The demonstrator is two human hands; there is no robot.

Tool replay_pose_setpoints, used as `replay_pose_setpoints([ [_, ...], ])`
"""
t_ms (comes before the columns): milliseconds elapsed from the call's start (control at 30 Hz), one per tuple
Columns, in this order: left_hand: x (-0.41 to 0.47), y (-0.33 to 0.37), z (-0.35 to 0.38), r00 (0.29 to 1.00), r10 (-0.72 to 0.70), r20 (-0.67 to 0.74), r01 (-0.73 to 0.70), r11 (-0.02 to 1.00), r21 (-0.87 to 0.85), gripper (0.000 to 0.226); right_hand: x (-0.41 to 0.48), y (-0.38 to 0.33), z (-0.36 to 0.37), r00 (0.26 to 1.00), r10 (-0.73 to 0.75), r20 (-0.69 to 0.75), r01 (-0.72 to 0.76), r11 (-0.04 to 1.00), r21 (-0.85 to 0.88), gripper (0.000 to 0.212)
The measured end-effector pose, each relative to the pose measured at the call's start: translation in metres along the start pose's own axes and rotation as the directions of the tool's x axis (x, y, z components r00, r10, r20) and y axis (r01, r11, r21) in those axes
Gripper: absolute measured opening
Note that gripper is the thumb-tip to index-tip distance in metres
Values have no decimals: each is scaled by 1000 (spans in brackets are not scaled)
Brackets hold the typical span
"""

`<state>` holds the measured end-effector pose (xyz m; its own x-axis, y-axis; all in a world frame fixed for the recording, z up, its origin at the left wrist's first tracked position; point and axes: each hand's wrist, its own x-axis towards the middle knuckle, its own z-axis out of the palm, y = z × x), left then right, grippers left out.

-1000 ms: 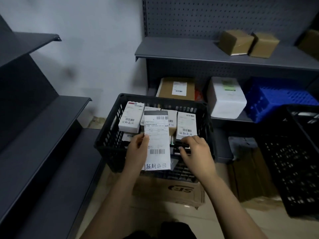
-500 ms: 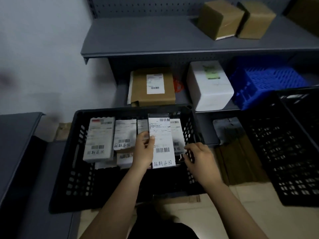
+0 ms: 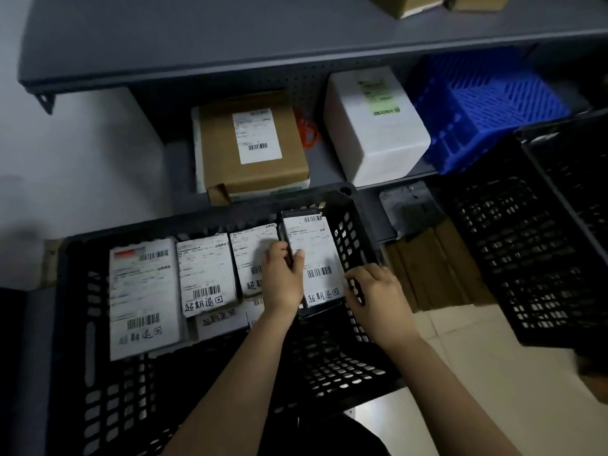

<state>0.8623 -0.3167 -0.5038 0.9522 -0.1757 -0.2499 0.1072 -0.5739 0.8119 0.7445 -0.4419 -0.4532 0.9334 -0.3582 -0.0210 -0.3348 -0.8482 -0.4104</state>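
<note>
Head view: labelled parcel [image 3: 312,258] in the black crate [image 3: 357,232], between the fingers of both hands.
Left hand [image 3: 283,281]: fingers pinch its left edge.
Right hand [image 3: 375,294]: fingers curled at its lower corner, on parcel or crate wall, unclear.
Handling: likely light, slim, stiff; take the long edges.
Look: black wrap, white barcode label.

A parcel stockroom, on my feed.
I see a black crate [image 3: 197,222] of barcode-labelled parcels [image 3: 204,268]; behind it, grey metal shelving [image 3: 197,44] holds a brown carton [image 3: 220,153], a white foam box [image 3: 371,153] and a blue crate [image 3: 487,106].
</note>
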Motion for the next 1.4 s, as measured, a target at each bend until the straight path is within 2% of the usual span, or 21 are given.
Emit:
replay_pose_setpoints([
  [100, -8, 4, -6, 996, 77, -45, -72, 992, 107, 28, 2, 2, -1, 1000, -7, 21, 8, 1000, -18, 20],
  [233, -13, 10, -18, 974, 225, -19, -214, 949, 232, 26, 7, 4, -10, 999, -42, 18, 42, 998, -42, 20],
  [367, -37, 21, -32, 901, 433, -25, -378, 813, 442, 26, 14, 5, -21, 992, -116, 42, 118, 993, -25, 20],
  [467, -63, 27, -39, 841, 537, -61, -414, 712, 567, 21, 19, 2, -28, 971, -216, 105, 218, 976, -3, 23],
  [533, -85, 30, -41, 824, 558, -95, -378, 669, 640, 21, 19, 1, -31, 947, -294, 130, 292, 956, 38, 23],
  [600, -114, 32, -41, 828, 534, -171, -289, 668, 686, 24, 15, 1, -33, 910, -390, 142, 380, 920, 92, 23],
  [700, -167, 30, -35, 842, 446, -303, -119, 702, 702, 20, 1, 1, -32, 818, -544, 185, 526, 839, 142, 22],
  [800, -220, 24, -28, 847, 338, -410, 60, 706, 705, 23, -22, -9, -29, 729, -649, 220, 610, 761, 223, 19],
  [833, -250, 20, -27, 841, 279, -464, 151, 702, 696, 25, -40, -18, -28, 671, -702, 238, 650, 712, 265, 19],
  [900, -285, 12, -24, 824, 209, -527, 250, 700, 668, 27, -63, -31, -27, 615, -751, 240, 679, 660, 323, 19],
  [967, -333, 4, -26, 755, 130, -642, 396, 690, 605, 27, -99, -49, -24, 486, -837, 251, 749, 547, 374, 19],
  [1100, -427, -12, -28, 570, 14, -821, 610, 662, 435, 23, -176, -81, -23, 202, -938, 283, 845, 313, 434, 24],
  [1200, -500, -20, -20, 376, -46, -926, 749, 603, 274, 18, -238, -97, -22, -18, -960, 281, 859, 129, 496, 26],
  [1400, -636, -28, 14, 73, -169, -983, 852, 522, -27, 29, -369, -115, -32, -344, -908, 239, 785, -139, 604, 25],
])
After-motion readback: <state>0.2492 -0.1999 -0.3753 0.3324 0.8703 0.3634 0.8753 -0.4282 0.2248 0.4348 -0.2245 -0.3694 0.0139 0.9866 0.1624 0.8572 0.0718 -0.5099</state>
